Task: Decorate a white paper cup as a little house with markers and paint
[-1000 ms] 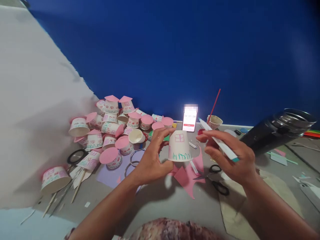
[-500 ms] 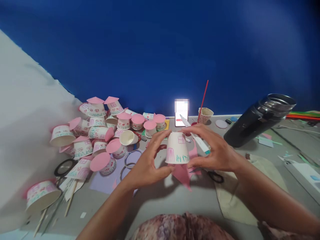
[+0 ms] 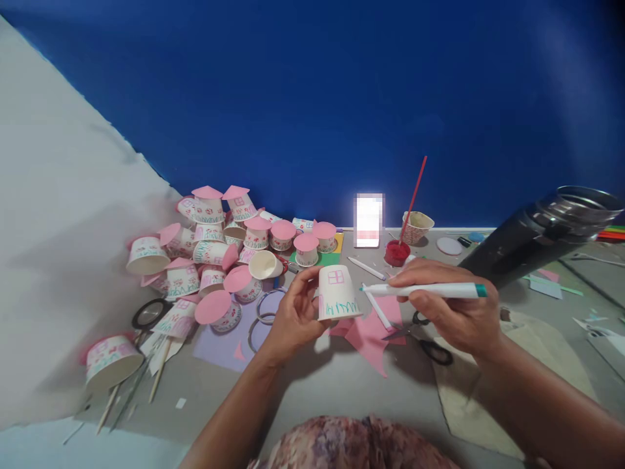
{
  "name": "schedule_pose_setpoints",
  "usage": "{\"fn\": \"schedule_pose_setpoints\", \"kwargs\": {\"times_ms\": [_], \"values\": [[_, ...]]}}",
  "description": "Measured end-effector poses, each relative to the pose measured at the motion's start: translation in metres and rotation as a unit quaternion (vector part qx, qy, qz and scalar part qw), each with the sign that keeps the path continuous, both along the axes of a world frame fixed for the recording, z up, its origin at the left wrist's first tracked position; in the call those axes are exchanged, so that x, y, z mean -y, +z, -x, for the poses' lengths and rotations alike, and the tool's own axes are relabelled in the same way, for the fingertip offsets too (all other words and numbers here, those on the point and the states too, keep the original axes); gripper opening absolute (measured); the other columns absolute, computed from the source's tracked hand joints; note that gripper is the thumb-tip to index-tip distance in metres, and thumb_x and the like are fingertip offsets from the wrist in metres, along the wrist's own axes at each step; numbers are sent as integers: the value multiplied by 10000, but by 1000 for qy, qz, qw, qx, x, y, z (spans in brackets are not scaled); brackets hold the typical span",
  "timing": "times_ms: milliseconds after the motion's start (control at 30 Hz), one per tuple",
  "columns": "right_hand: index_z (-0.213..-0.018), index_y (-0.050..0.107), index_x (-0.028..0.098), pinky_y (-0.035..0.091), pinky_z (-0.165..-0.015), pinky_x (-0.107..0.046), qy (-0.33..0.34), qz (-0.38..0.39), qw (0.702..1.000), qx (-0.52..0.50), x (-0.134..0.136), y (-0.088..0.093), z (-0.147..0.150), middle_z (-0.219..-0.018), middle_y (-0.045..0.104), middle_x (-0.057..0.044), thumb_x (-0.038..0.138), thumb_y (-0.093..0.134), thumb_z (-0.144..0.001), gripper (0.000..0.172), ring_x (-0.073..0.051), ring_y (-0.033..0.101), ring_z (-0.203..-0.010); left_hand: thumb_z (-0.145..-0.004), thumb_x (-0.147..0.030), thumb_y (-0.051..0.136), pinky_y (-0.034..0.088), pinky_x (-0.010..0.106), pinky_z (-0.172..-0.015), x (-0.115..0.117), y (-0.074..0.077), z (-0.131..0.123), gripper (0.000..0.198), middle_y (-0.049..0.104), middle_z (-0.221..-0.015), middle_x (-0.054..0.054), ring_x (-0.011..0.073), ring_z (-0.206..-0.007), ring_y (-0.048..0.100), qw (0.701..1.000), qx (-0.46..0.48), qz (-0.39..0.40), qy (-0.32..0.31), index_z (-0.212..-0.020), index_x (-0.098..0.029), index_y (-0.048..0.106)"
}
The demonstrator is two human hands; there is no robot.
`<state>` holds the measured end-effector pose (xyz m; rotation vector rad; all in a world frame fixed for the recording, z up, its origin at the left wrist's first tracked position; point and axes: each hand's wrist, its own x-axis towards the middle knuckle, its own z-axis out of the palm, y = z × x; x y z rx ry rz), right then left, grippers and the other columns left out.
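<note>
My left hand grips a white paper cup, turned upside down and raised over the table. The cup bears a pink drawn window, green grass strokes along its rim and some pink at its left side. My right hand is closed around a white marker with a green end; its green tip points left, just right of the cup and seemingly apart from it. Pink paper scraps lie below the hands. Scissors with black handles rest on the table under my right hand.
Several decorated cups with pink paper roofs are piled at the left. A dark bottle stands at the right. At the back are a lit phone, a red pot with a stick, and a patterned cup.
My right hand has let go of the cup and moved right, now holding the marker level with its tip toward the cup. The cup has turned in my left hand, shifting the window leftward.
</note>
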<state>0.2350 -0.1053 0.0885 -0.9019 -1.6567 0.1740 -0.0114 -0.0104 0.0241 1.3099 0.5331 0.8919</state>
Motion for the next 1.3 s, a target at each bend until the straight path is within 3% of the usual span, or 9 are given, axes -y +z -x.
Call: {"fn": "schedule_pose_setpoints", "kwargs": {"times_ms": [233,567,800,1000,1300], "values": [[-1109,785,216,625,-625,-334,31,-3,999,44,-2,-2,12,-808,813,-66,167,669,-994,171,-223,766,-706,-705,-322,963,481,480,-1187,-1,-7,-1,808,586,-1481,134,334,-1465,536,1000,-8,-27,15,-1394,-281,542],[-1117,774,241,631,-628,-341,64,26,997,38,-2,-1,11,-788,808,-51,213,639,-1036,160,-212,754,-683,-734,-329,938,474,472,-1190,0,-7,0,777,572,-1467,132,324,-1438,541,999,-9,-41,17,-1402,-275,544],[-1116,771,276,626,-616,-369,35,23,998,45,0,2,11,-744,796,-45,244,610,-1051,177,-242,758,-678,-804,-239,849,504,446,-1142,1,-10,1,683,560,-1431,117,308,-1415,536,993,-36,-106,26,-1417,-285,551],[-1087,779,257,617,-628,-337,38,28,997,57,-1,-2,14,-772,808,-41,197,662,-1004,156,-225,757,-673,-778,-173,819,520,442,-1128,3,-7,1,703,519,-1428,100,296,-1387,536,986,-49,-158,32,-1415,-303,551],[-1038,770,234,605,-612,-306,64,53,994,68,-1,-3,14,-773,800,-39,180,660,-1001,128,-197,752,-671,-741,-99,797,513,438,-1136,3,-9,2,772,494,-1442,90,292,-1403,513,984,-51,-169,29,-1434,-328,546]]}}
